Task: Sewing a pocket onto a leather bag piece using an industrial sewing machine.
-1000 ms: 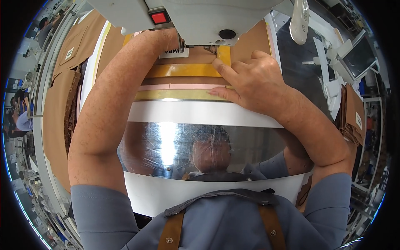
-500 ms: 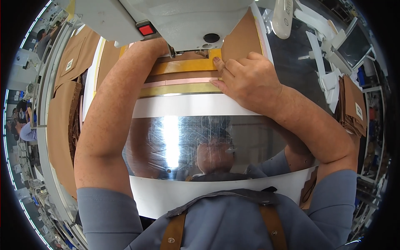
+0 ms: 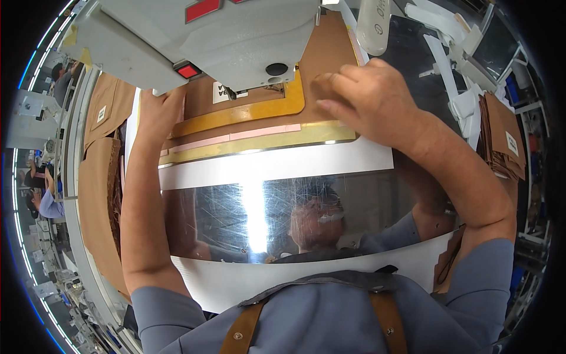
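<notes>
Under the head of a grey-white sewing machine (image 3: 236,47) lies a brown fabric panel (image 3: 327,44) with a white label (image 3: 236,93) printed in black. A yellow flat frame (image 3: 259,110) rests on the panel around the label. My right hand (image 3: 374,97) hovers just right of the frame's corner, fingers loosely curled and slightly blurred, thumb apart, nothing seen in it. At the left end of the frame is my left hand (image 3: 159,115); its fingers are smeared and partly covered by the machine, so their grip does not show.
Pink strips (image 3: 259,134) and a yellow-green strip (image 3: 306,134) run along the panel's near edge. Nearer me, a shiny metal plate (image 3: 283,218) lies between white sheets. Brown pieces are stacked at left (image 3: 97,194) and right (image 3: 501,138). A screen (image 3: 498,44) stands far right.
My right hand has come off the frame's corner and lifted slightly. My left hand has moved left, out from behind the machine head. The label within the frame now shows.
</notes>
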Demonstrator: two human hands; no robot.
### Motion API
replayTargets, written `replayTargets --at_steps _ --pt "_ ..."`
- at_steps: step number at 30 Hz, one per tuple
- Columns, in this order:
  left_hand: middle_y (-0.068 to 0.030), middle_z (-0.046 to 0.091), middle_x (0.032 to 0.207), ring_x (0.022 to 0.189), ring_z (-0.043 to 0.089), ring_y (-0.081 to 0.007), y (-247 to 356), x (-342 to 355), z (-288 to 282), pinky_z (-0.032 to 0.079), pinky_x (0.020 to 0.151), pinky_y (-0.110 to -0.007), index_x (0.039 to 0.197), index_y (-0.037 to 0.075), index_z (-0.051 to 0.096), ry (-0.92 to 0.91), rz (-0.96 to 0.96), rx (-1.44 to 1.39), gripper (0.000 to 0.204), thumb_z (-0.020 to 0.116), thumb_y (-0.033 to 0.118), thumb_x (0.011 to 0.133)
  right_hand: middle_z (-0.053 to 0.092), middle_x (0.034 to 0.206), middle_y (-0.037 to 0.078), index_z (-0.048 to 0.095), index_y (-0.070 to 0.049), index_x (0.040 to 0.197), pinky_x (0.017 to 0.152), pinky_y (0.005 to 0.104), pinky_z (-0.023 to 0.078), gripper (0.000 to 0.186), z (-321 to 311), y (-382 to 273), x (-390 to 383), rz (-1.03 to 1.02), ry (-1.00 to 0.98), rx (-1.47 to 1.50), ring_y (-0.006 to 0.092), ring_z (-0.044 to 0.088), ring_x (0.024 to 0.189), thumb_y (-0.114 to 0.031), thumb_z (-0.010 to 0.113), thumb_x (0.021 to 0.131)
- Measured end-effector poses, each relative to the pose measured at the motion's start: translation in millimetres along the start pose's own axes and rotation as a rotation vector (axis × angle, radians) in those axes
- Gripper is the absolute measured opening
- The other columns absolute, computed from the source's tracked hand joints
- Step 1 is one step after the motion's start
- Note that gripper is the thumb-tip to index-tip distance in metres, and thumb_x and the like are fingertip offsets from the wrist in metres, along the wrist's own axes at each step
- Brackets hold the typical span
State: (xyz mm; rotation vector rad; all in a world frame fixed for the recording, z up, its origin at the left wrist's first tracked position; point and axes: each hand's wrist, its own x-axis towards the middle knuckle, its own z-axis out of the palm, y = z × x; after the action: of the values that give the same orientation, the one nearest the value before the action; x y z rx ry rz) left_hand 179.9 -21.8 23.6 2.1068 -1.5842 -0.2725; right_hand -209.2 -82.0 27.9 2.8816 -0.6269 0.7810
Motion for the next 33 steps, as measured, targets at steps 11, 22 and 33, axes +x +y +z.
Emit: replayTargets --at_steps 11,22,33 --pt "-0.0106 0.061 0.131 0.128 0.055 -0.0252 -31.1 -99.8 -38.4 0.043 0.11 -0.04 0.122 0.007 0.071 0.15 0.209 -0.014 0.037 0.078 0.024 0.09 0.061 0.106 0.011 0.07 0.003 0.117 0.088 0.0401 0.048 0.047 -9.6 42.0 -32.9 0.229 -0.048 -0.142 0.0261 0.059 0.104 -0.038 0.069 0.093" --pt "-0.0089 0.065 0.134 0.125 0.06 -0.0274 39.4 -102.8 -2.3 0.046 0.107 -0.041 0.123 0.007 0.073 -0.025 0.312 -0.033 0.045 0.081 0.023 0.081 0.06 0.124 0.015 0.065 0.004 0.13 0.099 0.0415 0.045 0.076 -35.0 81.9 -76.3 0.631 -0.261 -0.344 0.0261 0.055 0.121 -0.062 0.057 0.095" --pt "-0.0095 0.071 0.113 0.105 0.068 -0.0244 69.0 -77.8 17.0 0.055 0.085 -0.035 0.108 0.005 0.078 -0.103 0.362 -0.096 0.031 0.083 0.014 0.078 0.062 0.127 0.014 0.068 -0.004 0.13 0.096 0.0434 0.049 0.067 -41.1 79.4 -86.7 0.777 -0.271 -0.3 0.0278 0.059 0.119 -0.06 0.06 0.094"
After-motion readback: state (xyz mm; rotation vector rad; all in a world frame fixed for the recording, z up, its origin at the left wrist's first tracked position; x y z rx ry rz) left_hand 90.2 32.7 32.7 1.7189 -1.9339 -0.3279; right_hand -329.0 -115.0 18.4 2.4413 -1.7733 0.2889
